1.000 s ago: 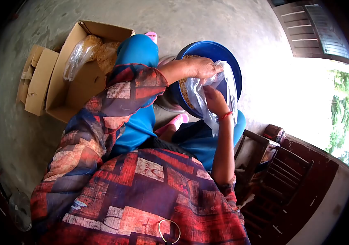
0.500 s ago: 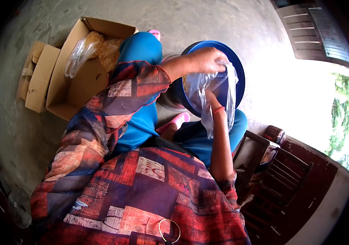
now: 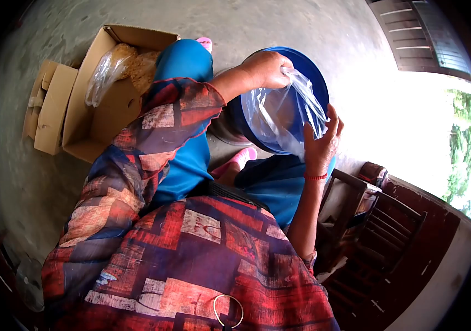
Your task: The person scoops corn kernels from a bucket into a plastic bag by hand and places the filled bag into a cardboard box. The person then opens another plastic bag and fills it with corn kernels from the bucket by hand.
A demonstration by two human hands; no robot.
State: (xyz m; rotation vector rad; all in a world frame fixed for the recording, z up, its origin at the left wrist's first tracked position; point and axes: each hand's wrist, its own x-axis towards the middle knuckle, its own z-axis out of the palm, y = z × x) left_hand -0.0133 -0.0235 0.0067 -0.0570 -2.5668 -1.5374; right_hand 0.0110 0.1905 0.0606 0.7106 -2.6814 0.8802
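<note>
My left hand (image 3: 270, 70) is closed on the gathered top of a clear plastic bag (image 3: 279, 113). The bag hangs loosely over a blue tub (image 3: 317, 73), which leans beyond my knees. My right hand (image 3: 322, 142), with a red bracelet at its wrist, is at the tub's near right side. Its thumb and fingers are apart, right beside the bag's edge, and nothing shows held in them. Most of the tub's inside is hidden behind the bag and my left hand.
An open cardboard box (image 3: 94, 129) at the left holds clear bags of yellowish food pieces (image 3: 120, 58). Its flap (image 3: 56, 110) sticks out left. A dark wooden chair (image 3: 379, 226) stands at the right, and a bright doorway lies beyond.
My right hand has come out of the bag and moved right, its fingers now spread. My left hand has shifted slightly left and up, still gripping the bag's top.
</note>
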